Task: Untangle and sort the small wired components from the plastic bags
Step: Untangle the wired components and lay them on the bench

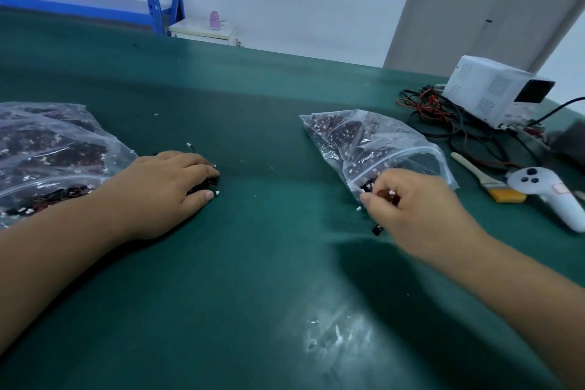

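Note:
Two clear plastic bags of small red-and-black wired components with white connectors lie on the green mat. The left bag (47, 149) is at the left edge, the right bag (373, 142) right of centre. My left hand (167, 187) lies palm down beside the left bag, fingers pressing a small loose pile of wired components (209, 185). My right hand (411, 203) is at the mouth of the right bag, its fingers pinching a small clump of wired components (387, 195). One black component (376, 229) dangles or lies just below that hand.
A white power supply (493, 89) with tangled red and black leads (443, 117) stands at the far right. A brush (487, 180) and a white controller (544, 193) lie near the right bag. White scraps (335, 336) dot the green mat (253, 263).

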{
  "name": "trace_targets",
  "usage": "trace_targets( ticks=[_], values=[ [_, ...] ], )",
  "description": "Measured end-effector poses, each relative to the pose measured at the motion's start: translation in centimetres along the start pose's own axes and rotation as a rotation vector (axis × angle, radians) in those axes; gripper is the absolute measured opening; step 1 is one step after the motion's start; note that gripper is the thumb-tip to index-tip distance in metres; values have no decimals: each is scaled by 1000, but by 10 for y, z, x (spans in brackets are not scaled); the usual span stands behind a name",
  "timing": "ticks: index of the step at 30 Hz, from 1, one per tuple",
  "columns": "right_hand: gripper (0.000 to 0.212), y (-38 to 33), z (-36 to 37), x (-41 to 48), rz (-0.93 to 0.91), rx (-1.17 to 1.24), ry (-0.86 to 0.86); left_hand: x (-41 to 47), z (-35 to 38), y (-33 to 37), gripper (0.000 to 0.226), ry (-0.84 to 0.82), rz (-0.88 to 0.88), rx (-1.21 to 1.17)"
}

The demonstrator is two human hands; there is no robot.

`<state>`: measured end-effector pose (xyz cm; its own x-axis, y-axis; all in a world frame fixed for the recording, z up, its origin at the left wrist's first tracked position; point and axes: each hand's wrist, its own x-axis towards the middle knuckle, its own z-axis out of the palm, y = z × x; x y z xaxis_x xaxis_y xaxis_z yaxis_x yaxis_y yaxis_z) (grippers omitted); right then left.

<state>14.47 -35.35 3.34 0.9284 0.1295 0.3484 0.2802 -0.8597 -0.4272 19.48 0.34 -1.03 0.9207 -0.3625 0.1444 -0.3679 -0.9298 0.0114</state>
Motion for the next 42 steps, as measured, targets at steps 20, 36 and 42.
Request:
trace_targets(
  ticks=[20, 36, 42],
  values=[
    [34, 29, 24, 61, 192, 239, 144, -2, -9, 6, 23, 109, 146, -16],
    [17, -71, 90, -17, -305, 122, -198, -1, -30, 16, 8, 170, 126, -185],
    [52, -92, 118, 26, -173, 241, -181, -2, -39, 28, 28, 150, 66, -509]
  ],
)
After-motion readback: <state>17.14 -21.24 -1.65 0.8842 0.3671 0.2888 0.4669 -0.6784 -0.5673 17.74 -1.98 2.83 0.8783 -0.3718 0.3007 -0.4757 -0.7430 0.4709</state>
